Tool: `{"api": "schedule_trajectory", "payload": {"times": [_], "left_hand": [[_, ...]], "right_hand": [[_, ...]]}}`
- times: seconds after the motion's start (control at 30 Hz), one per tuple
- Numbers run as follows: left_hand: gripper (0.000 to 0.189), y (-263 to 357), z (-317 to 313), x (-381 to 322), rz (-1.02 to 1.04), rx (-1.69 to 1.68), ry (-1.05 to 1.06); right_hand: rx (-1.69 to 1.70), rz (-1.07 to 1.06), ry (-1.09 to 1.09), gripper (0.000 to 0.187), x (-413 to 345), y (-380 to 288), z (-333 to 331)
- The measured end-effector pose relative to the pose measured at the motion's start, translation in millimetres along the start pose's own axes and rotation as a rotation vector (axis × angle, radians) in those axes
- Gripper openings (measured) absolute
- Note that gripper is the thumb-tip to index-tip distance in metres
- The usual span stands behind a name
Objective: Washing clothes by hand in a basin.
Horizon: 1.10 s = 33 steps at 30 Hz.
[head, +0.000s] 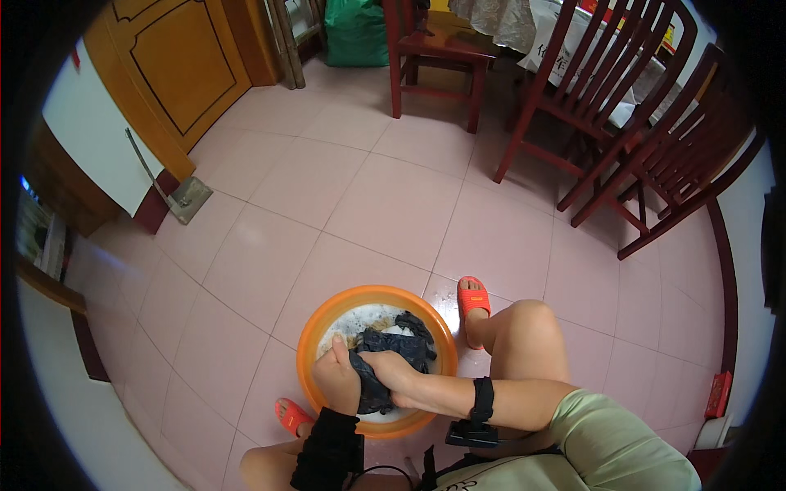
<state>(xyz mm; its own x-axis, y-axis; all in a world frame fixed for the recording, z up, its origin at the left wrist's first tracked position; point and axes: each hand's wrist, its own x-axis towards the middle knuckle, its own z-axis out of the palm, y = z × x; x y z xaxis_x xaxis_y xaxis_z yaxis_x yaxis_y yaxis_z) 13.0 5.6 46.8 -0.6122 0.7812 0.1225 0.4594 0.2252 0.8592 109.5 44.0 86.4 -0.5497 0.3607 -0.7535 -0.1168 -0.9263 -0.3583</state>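
An orange plastic basin [445, 344] stands on the floor between my feet, with sudsy water [362, 316] inside. Dark wet cloth [399, 347] lies in the water, with some light and tan fabric beside it. My left hand [339, 374] grips a bunched part of the dark cloth at the basin's left side. Close against it, my right hand [390, 374] is closed on the same cloth. Part of the cloth hangs below my hands into the suds. The fingers of both hands are partly hidden.
Red slippers [474, 301] are on my feet either side of the basin. A long-handled dustpan [190, 197] rests by the wooden door frame at left. Dark red wooden chairs [522, 150] stand at upper right by a covered table. A green bag [356, 37] stands at the top.
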Motion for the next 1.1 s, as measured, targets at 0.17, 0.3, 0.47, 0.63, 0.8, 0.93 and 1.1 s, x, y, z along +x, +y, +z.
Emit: {"api": "schedule_trajectory", "payload": {"times": [0.17, 0.3, 0.47, 0.63, 0.8, 0.93, 1.1], "left_hand": [[0.042, -2, -1, 0, -0.094, -0.183, -0.053], [0.029, 33, -4, -33, 0.383, -0.095, -0.189], [0.027, 9, 7, -36, 0.380, 0.179, -0.092], [0.042, 3, -5, -6, 0.005, 0.058, -0.066], [0.026, 35, -1, -53, 0.469, 0.137, -0.176], [0.031, -10, 9, -21, 0.278, 0.242, 0.031], [0.043, -15, 5, 1, 0.140, 0.019, -0.008]], "right_hand": [[-0.002, -0.041, 0.032, 0.021, 5, -3, 2], [0.064, -0.078, 0.117, 0.020, 23, -8, -11], [0.242, -0.150, 0.084, 0.017, 22, 11, -1], [0.119, -0.093, -0.034, 0.019, 10, 12, 0], [-0.070, -0.193, -0.087, 0.022, 33, -11, -23], [0.164, -0.122, 0.184, 0.022, 21, 15, -2], [-0.024, -0.109, 0.043, 0.022, 5, 5, -1]]}}
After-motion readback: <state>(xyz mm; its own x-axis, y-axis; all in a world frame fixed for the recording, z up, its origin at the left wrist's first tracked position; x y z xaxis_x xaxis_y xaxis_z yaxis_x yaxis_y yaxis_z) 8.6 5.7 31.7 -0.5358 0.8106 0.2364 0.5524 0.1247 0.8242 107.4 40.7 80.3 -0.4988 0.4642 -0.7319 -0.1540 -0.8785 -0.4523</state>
